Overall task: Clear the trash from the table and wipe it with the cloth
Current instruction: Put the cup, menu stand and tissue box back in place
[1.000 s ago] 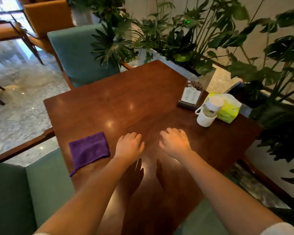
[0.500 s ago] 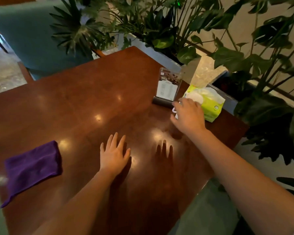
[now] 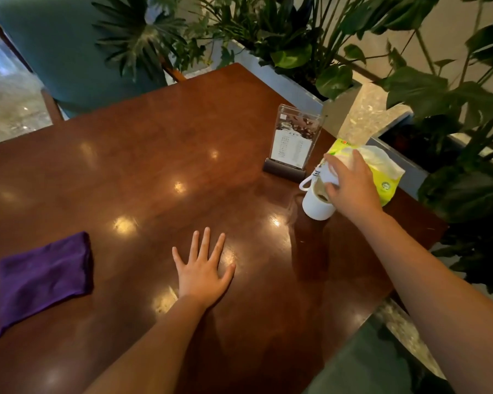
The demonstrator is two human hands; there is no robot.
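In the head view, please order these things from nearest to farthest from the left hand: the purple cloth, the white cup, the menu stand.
From the left hand:
1. purple cloth, to its left
2. white cup, ahead to the right
3. menu stand, farther back

Café or restaurant seating area. Polished wooden table [image 3: 154, 172] carries an acrylic menu stand [image 3: 292, 143] and tissue pack [image 3: 382, 177]; upholstered teal chair [image 3: 69, 46], planter box [image 3: 291, 86] of leafy plants, glossy stone floor [image 3: 9, 109].
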